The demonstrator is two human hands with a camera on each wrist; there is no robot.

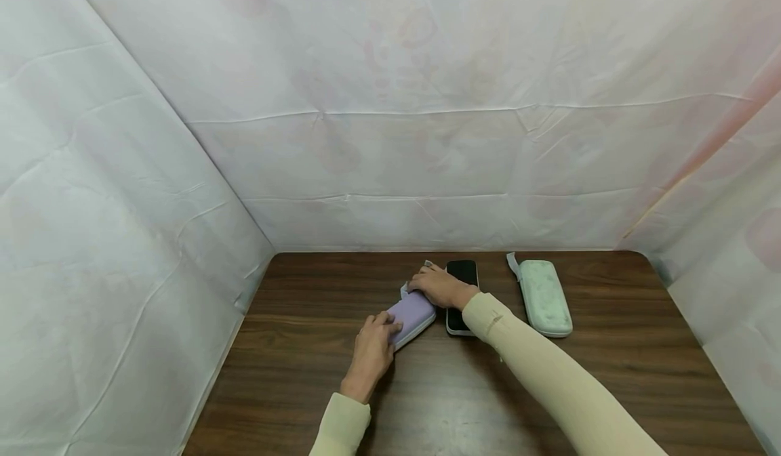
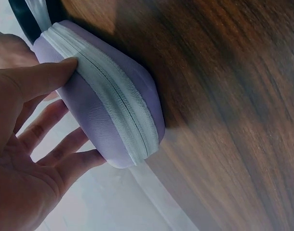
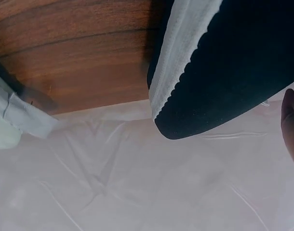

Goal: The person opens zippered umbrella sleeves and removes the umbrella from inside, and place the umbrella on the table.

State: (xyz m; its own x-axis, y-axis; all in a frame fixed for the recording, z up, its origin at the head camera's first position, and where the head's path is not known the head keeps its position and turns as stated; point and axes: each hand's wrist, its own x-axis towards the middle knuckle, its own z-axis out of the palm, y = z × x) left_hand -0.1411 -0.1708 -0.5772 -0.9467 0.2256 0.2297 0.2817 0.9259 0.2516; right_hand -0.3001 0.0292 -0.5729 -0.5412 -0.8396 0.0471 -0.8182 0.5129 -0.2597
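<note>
On the brown wood-grain table (image 1: 293,354), your left hand (image 1: 372,349) grips the near end of a purple oblong fabric case (image 1: 413,312) slanting away rightward; your right hand (image 1: 441,286), grip unclear, meets its far end.

Brown wood-grain table (image 1: 287,375) beneath a purple case (image 1: 413,314), black case (image 1: 462,272), mint case (image 1: 546,297).

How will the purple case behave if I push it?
The purple case probably won't roll: it lies on its broad side on the table. It's likely fairly stiff, since no dent shows where the left hand touches it. The pale strap looks like thin fabric, so it may flop.
</note>
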